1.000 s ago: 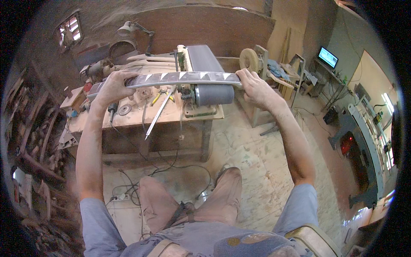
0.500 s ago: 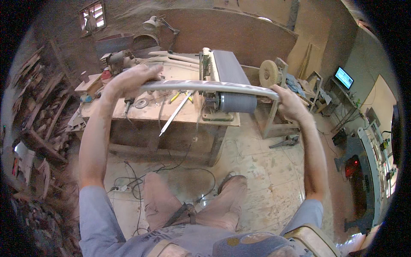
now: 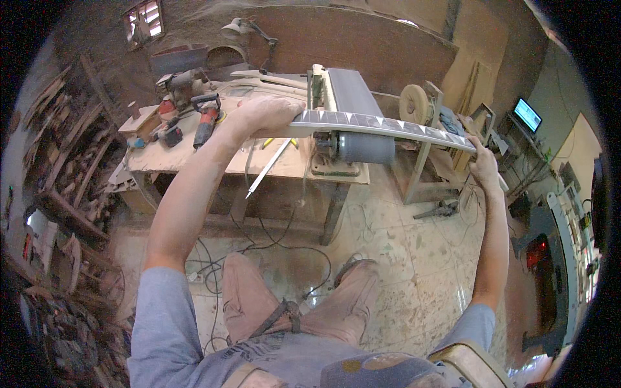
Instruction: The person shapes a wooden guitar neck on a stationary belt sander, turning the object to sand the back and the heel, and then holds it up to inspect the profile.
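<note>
We are grasping a long, dark strip with white triangular inlays (image 3: 381, 124) in our left hand (image 3: 268, 115) and right hand (image 3: 484, 165) over a grey cylindrical roller (image 3: 366, 149).

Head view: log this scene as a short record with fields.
Left hand: the left hand grips the long inlaid strip
Right hand: the right hand grips it farther right
Strip markings: pale triangles on a dark face
Behind strip: belt sander with a dark roller; contact unclear
Workbench: red-and-black power tool, slim pale bar
Background: desk lamp at left, lit monitor at right
</note>
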Available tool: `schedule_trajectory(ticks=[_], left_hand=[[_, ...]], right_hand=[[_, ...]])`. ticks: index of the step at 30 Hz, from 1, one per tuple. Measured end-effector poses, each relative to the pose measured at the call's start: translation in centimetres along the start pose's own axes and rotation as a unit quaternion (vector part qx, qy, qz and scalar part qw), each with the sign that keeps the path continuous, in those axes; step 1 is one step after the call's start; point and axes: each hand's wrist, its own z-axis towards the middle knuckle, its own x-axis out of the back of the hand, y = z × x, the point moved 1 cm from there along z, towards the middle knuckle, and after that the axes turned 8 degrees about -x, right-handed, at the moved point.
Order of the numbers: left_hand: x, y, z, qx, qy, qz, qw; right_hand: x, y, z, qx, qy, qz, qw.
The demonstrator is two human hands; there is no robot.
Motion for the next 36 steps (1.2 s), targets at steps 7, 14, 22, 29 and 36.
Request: schedule_trajectory(ticks=[7,14,22,29,36], left_hand=[[1.1,0.3,2.5,0.168,-0.188,-0.391,0.885],[0.6,2.5,1.8,-0.022,0.019,0.003,1.0],[1.7,1.8,3.0,0.161,-0.193,-0.411,0.876],[0.6,2.7,2.3,-0.035,0.035,0.016,0.999],[-1.0,3.3,2.5,0.012,0.181,0.111,0.977]], right_hand=[[2.1,2.3,1.4,0.019,-0.031,-0.054,0.998],[-1.2,3.3,0.8,0.071,0.088,0.06,0.992],[0.9,3.7,2.4,0.003,0.0,-0.083,0.997],[-1.4,3.6,1.7,0.031,0.028,-0.006,0.999],[-2.6,3.8,1.6,0.086,0.135,0.003,0.987]])
